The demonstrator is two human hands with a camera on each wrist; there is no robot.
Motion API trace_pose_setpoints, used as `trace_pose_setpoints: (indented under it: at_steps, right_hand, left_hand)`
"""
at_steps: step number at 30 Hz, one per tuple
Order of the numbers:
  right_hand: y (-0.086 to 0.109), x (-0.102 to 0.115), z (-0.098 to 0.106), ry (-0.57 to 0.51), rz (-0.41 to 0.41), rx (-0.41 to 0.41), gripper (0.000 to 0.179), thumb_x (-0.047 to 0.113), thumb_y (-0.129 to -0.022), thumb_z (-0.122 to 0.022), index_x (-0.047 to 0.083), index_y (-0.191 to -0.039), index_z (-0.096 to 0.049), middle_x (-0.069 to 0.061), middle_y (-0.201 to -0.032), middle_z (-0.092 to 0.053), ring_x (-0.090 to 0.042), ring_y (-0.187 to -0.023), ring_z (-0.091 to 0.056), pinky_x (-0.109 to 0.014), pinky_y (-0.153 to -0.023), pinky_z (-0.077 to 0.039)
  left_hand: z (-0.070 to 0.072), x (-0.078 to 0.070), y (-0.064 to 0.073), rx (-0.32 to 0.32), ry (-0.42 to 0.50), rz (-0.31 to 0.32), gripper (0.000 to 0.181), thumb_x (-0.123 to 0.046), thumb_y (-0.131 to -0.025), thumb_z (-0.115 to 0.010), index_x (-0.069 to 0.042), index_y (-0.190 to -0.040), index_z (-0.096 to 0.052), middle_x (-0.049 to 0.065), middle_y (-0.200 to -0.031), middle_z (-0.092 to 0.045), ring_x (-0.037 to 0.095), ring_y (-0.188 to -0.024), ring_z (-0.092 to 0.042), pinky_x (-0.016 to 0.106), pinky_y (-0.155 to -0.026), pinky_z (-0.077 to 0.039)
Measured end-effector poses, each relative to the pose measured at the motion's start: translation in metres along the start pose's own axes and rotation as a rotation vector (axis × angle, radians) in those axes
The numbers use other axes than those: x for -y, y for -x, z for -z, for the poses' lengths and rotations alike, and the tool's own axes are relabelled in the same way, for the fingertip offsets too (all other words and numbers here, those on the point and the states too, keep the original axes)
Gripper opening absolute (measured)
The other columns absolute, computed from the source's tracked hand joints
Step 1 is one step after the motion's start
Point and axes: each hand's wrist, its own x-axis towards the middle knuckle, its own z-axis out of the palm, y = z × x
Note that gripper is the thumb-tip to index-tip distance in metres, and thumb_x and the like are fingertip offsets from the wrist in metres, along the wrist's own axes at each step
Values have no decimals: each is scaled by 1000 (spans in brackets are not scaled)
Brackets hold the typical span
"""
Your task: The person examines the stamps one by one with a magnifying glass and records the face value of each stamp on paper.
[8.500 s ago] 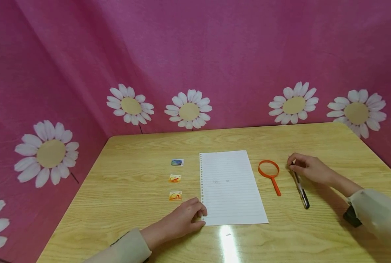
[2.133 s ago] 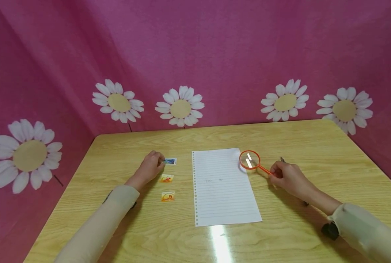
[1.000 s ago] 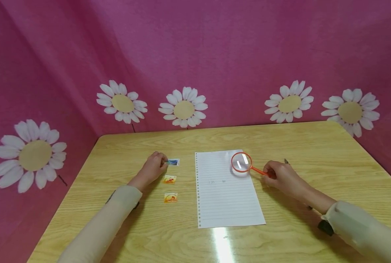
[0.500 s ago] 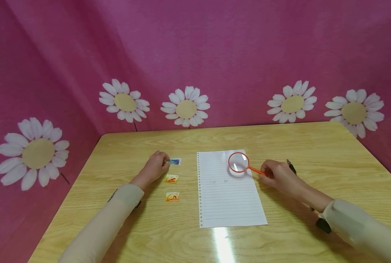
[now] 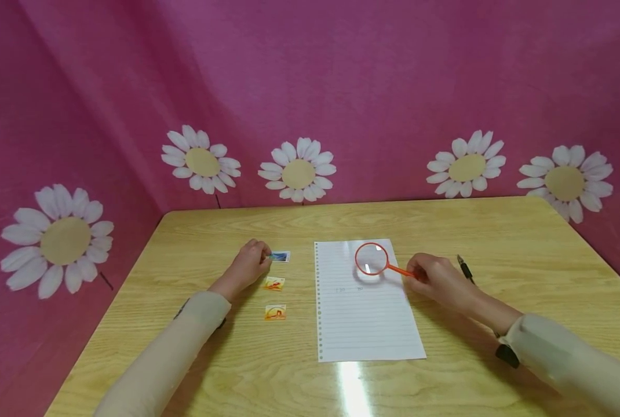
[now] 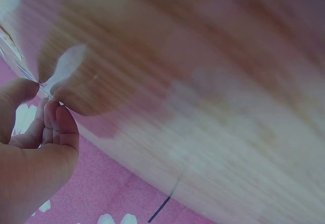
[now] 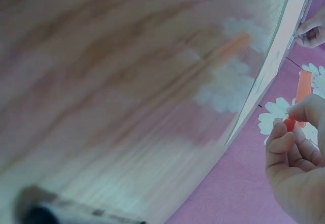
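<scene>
My left hand (image 5: pixel 248 263) pinches the left edge of a blue postage stamp (image 5: pixel 281 256) at the back of a column of stamps. In the left wrist view, thumb and forefinger (image 6: pixel 43 89) meet on its thin edge. Nearer the front lie two yellow-orange stamps, one (image 5: pixel 274 284) in the middle and one (image 5: pixel 276 313) closest. My right hand (image 5: pixel 440 281) grips the handle end of an orange-red magnifying glass (image 5: pixel 400 270), its lens above the upper right of a lined sheet (image 5: pixel 367 330). The right wrist view shows the red handle (image 7: pixel 303 87) between thumb and fingers.
A black pen (image 5: pixel 465 267) lies on the wooden table (image 5: pixel 226 370), partly hidden behind my right hand and forearm. The sheet has punched holes on its left edge and small handwritten figures (image 5: pixel 341 290). A pink flowered curtain (image 5: pixel 367 116) stands behind the table.
My right hand went from the pen to the magnifying glass, lifted it and carried it left over the sheet. My left hand left the sheet's corner for the blue stamp and stays there.
</scene>
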Motion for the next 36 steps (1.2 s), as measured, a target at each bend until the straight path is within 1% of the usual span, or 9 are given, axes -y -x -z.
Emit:
trace_pose_setpoints:
  at_steps: [6,11,21,28,32,36]
  right_hand:
    - [-5,1,-3,-14,20,3,17,-2,-79,-74,6,-83,-60,4,-70,-54,0,-64,-42,-18,-55,-40]
    - [-10,3,-5,-19,27,25,16,-3,-79,-72,6,-84,-60,3,-71,-55,-3,-65,-44,-19,-56,-40]
    - [-21,6,-11,-23,136,-9,18,-6,-77,-72,6,-82,-59,4,-69,-54,-1,-64,-43,-18,-54,-40]
    - [-27,9,-15,-47,145,8,17,-6,-78,-70,6,-82,-58,3,-71,-55,-4,-64,-45,-18,-55,-41]
    - [-31,11,-18,-56,153,14,17,-7,-78,-70,6,-82,-59,3,-72,-55,-4,-64,-46,-18,-55,-41]
    - [-34,13,-23,-60,179,2,19,-7,-78,-70,7,-81,-58,4,-71,-55,-3,-64,-46,-18,-54,-41]
  left_hand:
    - [1,-2,0,9,14,15,16,-6,-93,-62,5,-104,-61,14,-94,-55,22,-83,-49,37,-80,-48]
    - [1,-1,1,-6,7,-13,14,-4,-92,-62,5,-102,-61,14,-92,-55,22,-81,-49,38,-79,-48]
    - [1,0,1,-18,15,-21,14,-5,-91,-63,5,-102,-61,15,-93,-57,22,-82,-51,39,-80,-49]
    - [0,3,-1,-27,12,-33,13,-4,-91,-63,4,-101,-62,14,-90,-56,21,-80,-48,38,-78,-47]
    - [0,2,-1,-17,11,-23,14,-6,-92,-63,4,-102,-62,13,-91,-55,21,-81,-48,38,-79,-47]
    - [1,2,-1,-4,5,-8,15,-6,-93,-62,4,-103,-61,13,-92,-55,21,-82,-48,37,-80,-47]
